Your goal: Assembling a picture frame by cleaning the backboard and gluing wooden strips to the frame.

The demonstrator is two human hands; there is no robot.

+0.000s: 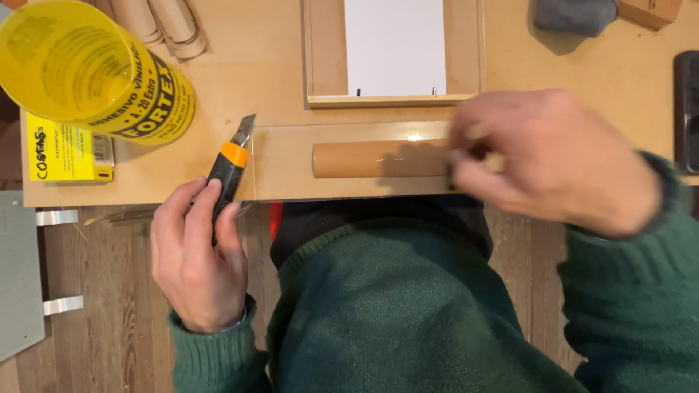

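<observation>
Head view looks straight down on a pale wooden work board (262,65) laid across the lap of a person in a green knitted sweater (386,313), with wood-plank floor showing below its edge.

Left hand (196,255) is closed around a utility knife (230,169) with a black body and an orange slider; the short blade points up and away, its tip resting at the left end of a thin wooden strip (284,161) that lies along the near edge of the board.

On that strip lies a brown cardboard tube (371,159) — on its side, running left to right. Right hand (542,160) is motion-blurred at the tube's right end, fingers curled down over it; it seems to pinch that end, though the blur leaves the exact grip unclear.

Just beyond the strip sits a shallow wooden frame (320,58) with a white sheet (394,45) inside. At the board's far left corner stands a yellow translucent glue tub (87,73) with black lettering, and beside it, nearer the person, a flat yellow box (65,153). A few more cardboard rolls (164,25) lie past the tub. A grey cloth-like lump (575,14) rests at the top right, and a dark object (686,109) is cut off by the right edge. Off the board to the left, a grey panel (18,276) with two small metal brackets lies on the floor.
</observation>
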